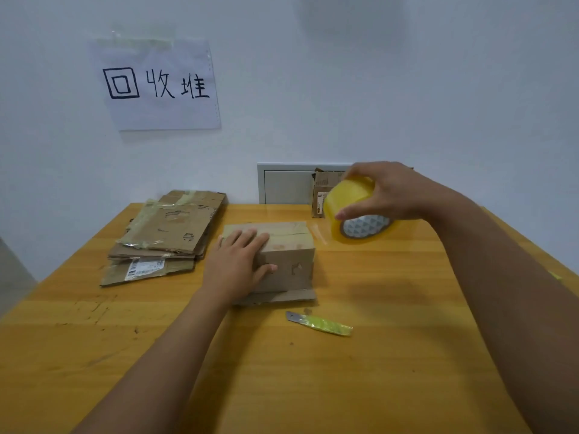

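**Hand Positions: Box Pressed Down, Tape Roll Gripped**

Left hand (238, 261) is lying flat on the cardboard box (291, 255), fingers straight across the top and thumb pressing on the near face. Right hand (388, 192) is gripping the tape roll (354, 198), fingers curled over its rim, and is holding it above the table (313, 386), just right of the box's far corner.

The box is sitting near the table's middle, with a loose flap sticking out along its near bottom edge. The table, scuffed yellow wood, is butting against a white wall (407, 89) that is carrying a handwritten paper sign (156, 86) and a recessed panel (285, 186).

A stack of flattened cardboard (169, 233) is occupying the far left area. A utility knife (319, 324) is lying just in front of the box. Bare wood is showing across the near half and to the right of the box.
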Available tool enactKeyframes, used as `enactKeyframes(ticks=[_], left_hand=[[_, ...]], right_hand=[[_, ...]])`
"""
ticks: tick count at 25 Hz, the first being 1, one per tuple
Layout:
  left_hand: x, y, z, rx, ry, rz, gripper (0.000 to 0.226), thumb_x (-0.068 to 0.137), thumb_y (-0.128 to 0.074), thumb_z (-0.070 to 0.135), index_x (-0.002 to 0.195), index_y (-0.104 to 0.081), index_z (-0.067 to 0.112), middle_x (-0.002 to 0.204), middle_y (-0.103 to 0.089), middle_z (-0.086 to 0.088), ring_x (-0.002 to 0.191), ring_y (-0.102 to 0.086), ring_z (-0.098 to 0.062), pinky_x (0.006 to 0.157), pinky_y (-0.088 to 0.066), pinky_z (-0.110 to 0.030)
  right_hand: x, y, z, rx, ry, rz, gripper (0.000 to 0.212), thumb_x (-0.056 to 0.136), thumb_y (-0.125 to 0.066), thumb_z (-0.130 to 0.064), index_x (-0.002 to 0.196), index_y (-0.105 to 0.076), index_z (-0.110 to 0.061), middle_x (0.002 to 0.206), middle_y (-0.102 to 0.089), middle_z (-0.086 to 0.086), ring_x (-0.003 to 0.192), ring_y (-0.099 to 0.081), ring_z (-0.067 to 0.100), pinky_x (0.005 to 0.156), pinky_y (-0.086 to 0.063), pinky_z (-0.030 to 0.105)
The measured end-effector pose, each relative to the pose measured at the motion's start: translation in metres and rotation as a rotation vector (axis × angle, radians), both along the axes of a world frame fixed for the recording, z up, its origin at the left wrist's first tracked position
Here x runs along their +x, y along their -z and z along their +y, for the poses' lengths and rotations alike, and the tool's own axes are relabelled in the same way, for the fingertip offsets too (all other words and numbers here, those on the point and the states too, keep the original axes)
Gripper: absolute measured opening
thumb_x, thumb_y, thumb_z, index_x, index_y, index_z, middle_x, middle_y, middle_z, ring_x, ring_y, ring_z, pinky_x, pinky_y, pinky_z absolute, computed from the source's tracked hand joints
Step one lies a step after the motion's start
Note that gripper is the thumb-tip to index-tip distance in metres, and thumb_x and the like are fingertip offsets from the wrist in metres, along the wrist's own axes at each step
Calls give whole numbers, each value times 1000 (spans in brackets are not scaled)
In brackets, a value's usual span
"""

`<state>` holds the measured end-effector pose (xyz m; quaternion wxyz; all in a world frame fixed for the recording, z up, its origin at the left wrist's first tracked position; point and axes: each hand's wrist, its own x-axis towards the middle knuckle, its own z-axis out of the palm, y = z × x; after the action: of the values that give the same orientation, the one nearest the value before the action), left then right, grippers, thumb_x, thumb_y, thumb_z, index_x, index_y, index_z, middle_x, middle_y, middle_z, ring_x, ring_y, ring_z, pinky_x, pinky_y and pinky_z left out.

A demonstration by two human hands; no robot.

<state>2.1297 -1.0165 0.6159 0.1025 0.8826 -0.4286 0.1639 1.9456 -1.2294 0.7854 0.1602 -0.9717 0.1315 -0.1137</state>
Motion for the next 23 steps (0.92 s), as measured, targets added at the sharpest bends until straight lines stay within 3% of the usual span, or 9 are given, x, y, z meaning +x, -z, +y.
enactKeyframes(ticks=[3,5,8,10,11,14,17,20,23], left_hand=[[-24,-1,-23,-22,38,34,66,89,-47,68,146,-35,36,151,-40,9,142,-30,-16,115,-16,-45],[-36,-7,-34,-118,39,178,57,92,-46,57,142,-39,30,140,-51,8,136,-38,-16,113,-12,-42],[-29,-28,-30,-370,21,735,39,102,-26,43,122,-54,25,123,-59,2,117,-49,-19,105,-29,-40],[-23,-42,-25,-564,-2,1052,66,100,-14,63,106,-65,22,120,-63,3,113,-52,-13,95,-31,-36],[-22,-50,-27,-600,-24,1102,78,93,-10,73,99,-69,20,114,-65,4,110,-54,-10,92,-30,-35],[-23,-62,-38,-662,-120,1113,72,90,-32,76,93,-72,15,100,-69,4,96,-58,-8,81,-35,-32],[-20,-57,-42,-760,-192,1100,40,91,-62,47,96,-72,8,95,-71,0,89,-61,-12,68,-41,-28],[-21,-56,-47,-780,-225,1080,25,95,-59,28,94,-73,7,93,-69,0,83,-56,-13,64,-41,-27],[-23,-58,-49,-831,-249,1078,26,99,-52,26,91,-72,11,94,-69,4,85,-55,-14,64,-40,-27]], right_hand=[[6,-8,7,84,-15,-113,78,61,-68,-65,128,-50,-29,118,-47,-8,109,-47,18,85,-45,34],[16,-3,6,187,-15,-179,75,60,-67,-66,124,-51,-31,119,-49,-5,105,-50,18,83,-49,33],[35,20,0,311,-13,-211,71,61,-67,-68,120,-52,-31,115,-52,-3,103,-53,18,78,-48,31],[47,38,-5,359,-3,-218,78,60,-68,-71,125,-54,-29,121,-53,-2,109,-53,20,87,-50,38],[52,47,-7,380,5,-214,81,60,-68,-72,127,-54,-28,125,-52,-1,113,-52,21,91,-50,41],[62,65,-13,430,5,-202,81,61,-68,-72,128,-54,-28,126,-52,-1,115,-51,23,94,-49,45],[65,71,-16,448,-6,-204,79,63,-67,-72,128,-52,-30,125,-52,-1,114,-51,23,92,-51,45],[64,69,-15,465,-55,-200,70,67,-67,-64,128,-52,-32,124,-50,-3,112,-51,21,88,-51,40],[63,70,-17,458,-87,-178,76,71,-69,-59,139,-45,-35,134,-44,-3,116,-47,19,90,-47,36]])
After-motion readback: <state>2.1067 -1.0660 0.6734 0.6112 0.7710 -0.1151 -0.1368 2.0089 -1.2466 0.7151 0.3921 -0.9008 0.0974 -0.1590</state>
